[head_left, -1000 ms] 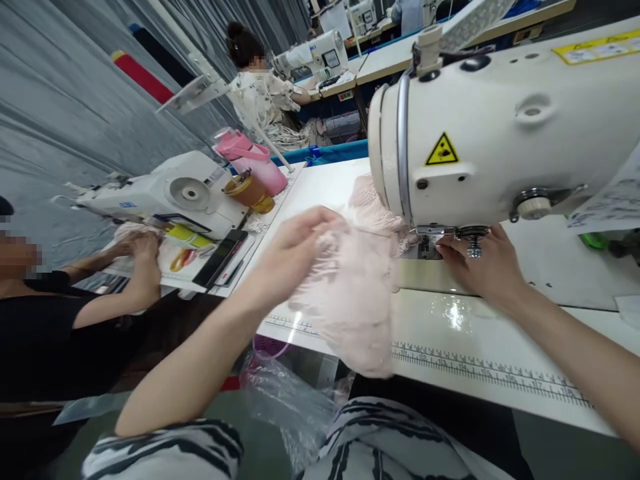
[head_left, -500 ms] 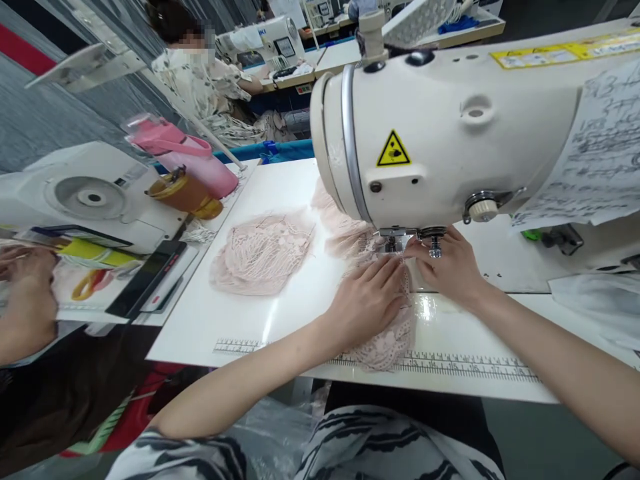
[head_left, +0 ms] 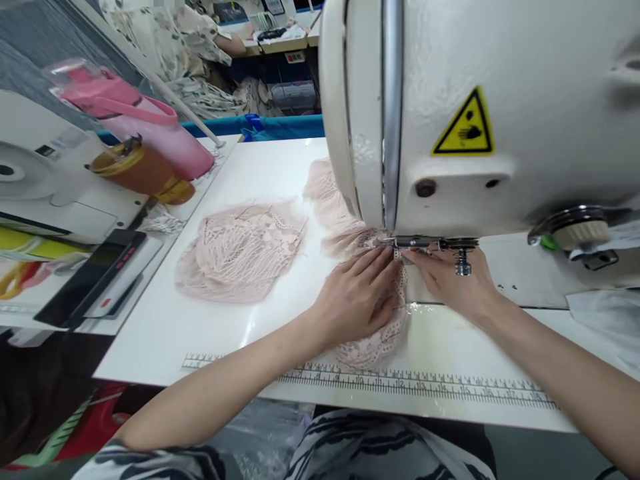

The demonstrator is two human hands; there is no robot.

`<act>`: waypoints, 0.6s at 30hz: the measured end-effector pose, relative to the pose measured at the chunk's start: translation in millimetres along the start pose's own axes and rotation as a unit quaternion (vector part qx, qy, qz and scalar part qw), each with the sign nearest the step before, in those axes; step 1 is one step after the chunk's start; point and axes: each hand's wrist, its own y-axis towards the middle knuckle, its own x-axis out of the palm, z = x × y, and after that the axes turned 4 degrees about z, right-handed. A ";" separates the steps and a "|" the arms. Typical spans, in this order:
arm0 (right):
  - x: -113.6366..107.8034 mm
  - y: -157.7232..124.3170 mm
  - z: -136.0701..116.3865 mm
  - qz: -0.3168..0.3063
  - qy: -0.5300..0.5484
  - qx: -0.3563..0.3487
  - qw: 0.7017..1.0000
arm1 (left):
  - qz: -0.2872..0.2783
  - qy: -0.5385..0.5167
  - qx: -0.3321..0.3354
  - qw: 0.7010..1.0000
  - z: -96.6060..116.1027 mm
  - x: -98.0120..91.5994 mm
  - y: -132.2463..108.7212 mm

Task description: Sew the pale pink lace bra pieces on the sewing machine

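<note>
A pale pink lace piece (head_left: 373, 350) lies under the needle area of a white sewing machine (head_left: 525, 60). My left hand (head_left: 353, 293) rests flat on this lace, fingers stretched toward the presser foot area (head_left: 397, 250). On the other side, my right hand (head_left: 463, 280) has its fingertips at the lace edge close to the foot. They look pinched on it, though the machine's parts hide some of the fingers. More of the sheer pink fabric (head_left: 333, 200) spreads behind and left of the foot. A separate stack of pink lace pieces (head_left: 243, 250) lies further left.
A printed ruler (head_left: 370, 383) runs along the front edge of the white table (head_left: 145, 347). At left are a pink bottle (head_left: 150, 120), an amber cup (head_left: 143, 177), a black device (head_left: 90, 277) and orange-handled scissors (head_left: 15, 277). A co-worker (head_left: 170, 40) sits beyond.
My view has moved closer to the machine head, which now looks larger. Both hands stay by the presser foot on the lace. The neighbour's hands at left have left the view.
</note>
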 end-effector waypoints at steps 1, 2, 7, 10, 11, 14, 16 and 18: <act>-0.3 0.0 -0.8 -0.004 0.008 0.015 1.000 | 0.003 -0.004 -0.001 1.000 -1.6 0.8 0.2; -0.6 0.1 -1.3 -0.006 0.015 0.024 1.000 | 0.004 -0.008 -0.002 1.000 -3.1 1.4 0.3; -1.9 1.9 -2.5 -0.021 0.021 0.010 0.999 | 0.012 -0.017 0.002 1.000 -6.7 1.8 0.0; -2.0 2.1 -2.8 -0.019 0.008 -0.001 1.000 | 0.024 -0.018 0.004 1.000 -6.9 2.2 -0.5; -1.9 1.8 -2.8 -0.018 0.001 -0.004 1.000 | 0.027 -0.017 0.005 0.999 -6.8 2.4 -0.6; -2.5 0.2 -2.5 -0.024 -0.009 -0.008 1.000 | 0.026 -0.014 0.004 1.000 -6.5 2.8 -1.0; -4.4 -0.3 -2.1 -0.032 0.000 -0.013 0.999 | 0.023 -0.014 0.002 1.000 -6.3 2.8 -1.1; -7.1 0.2 -1.5 -0.037 0.015 -0.021 0.999 | 0.021 -0.014 0.001 1.000 -6.0 2.7 -1.1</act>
